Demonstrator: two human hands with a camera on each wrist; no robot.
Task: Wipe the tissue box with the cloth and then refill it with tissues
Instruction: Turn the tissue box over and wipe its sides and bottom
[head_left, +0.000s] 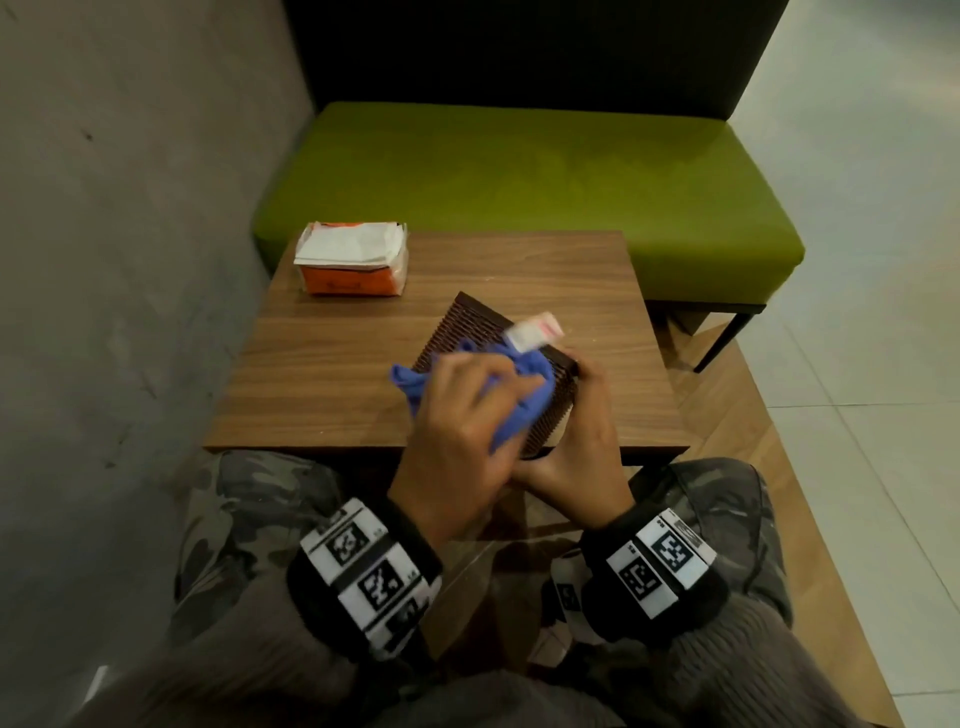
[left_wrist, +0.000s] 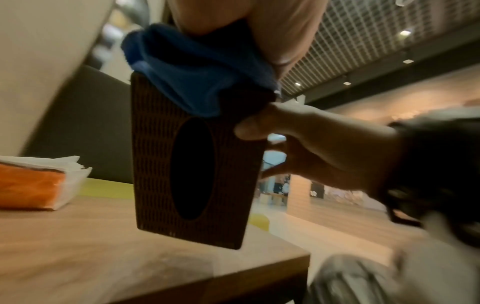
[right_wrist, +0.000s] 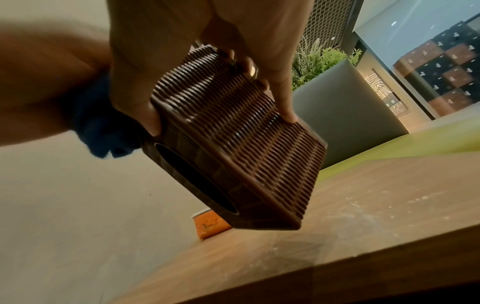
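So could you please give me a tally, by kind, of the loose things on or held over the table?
Tissue box: 1, brown, held over the table by the right hand
Cloth: 1, blue, gripped in the left hand
Pack of tissues: 1, orange, on the table
Total: 3

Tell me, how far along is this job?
Wiping is under way: the left hand rubs the blue cloth on the brown tissue box, which the right hand holds tilted above the table. Refilling is left: the tissue pack sits untouched.
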